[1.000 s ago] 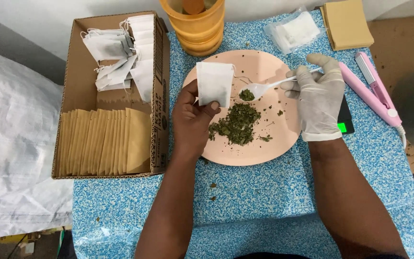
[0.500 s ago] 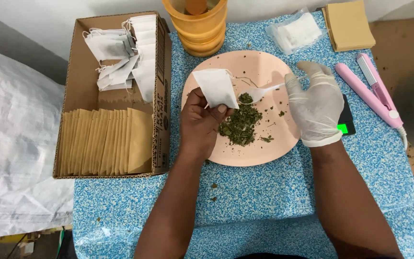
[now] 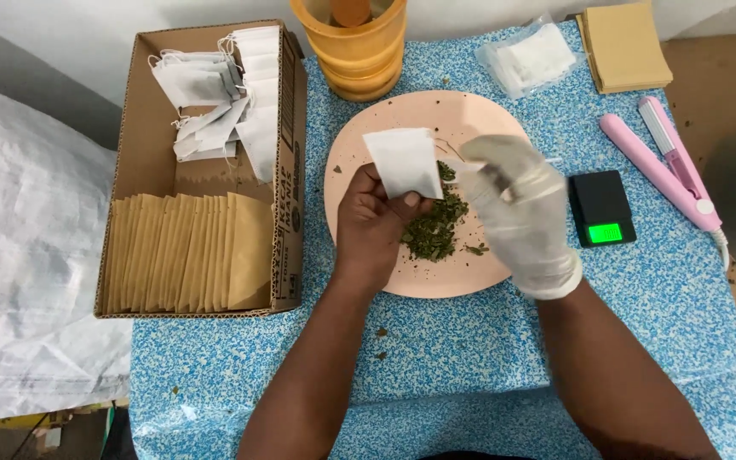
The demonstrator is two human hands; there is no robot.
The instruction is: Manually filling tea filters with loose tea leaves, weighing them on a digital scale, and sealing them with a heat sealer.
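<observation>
My bare left hand (image 3: 374, 223) pinches a small white paper tea bag (image 3: 404, 162) and holds it upright over a pink plate (image 3: 359, 136). A pile of dried green leaves (image 3: 433, 231) lies on the plate just below the bag. My right hand (image 3: 513, 209), in a white glove, is next to the bag's right side and grips a small white spoon (image 3: 470, 168); the spoon's bowl is blurred and meets the bag's edge.
A cardboard box (image 3: 140, 162) at left holds several white tea bags (image 3: 215, 94) and a row of brown envelopes (image 3: 185, 251). An orange mortar (image 3: 359, 47) stands behind the plate. At right lie a black pocket scale (image 3: 600, 207), a pink flat iron (image 3: 662, 166), a clear bag (image 3: 526, 60) and tan envelopes (image 3: 623, 43).
My right hand swung the spoon from the right of the plate in to the tea bag. My left hand tilted the bag and moved it slightly right.
</observation>
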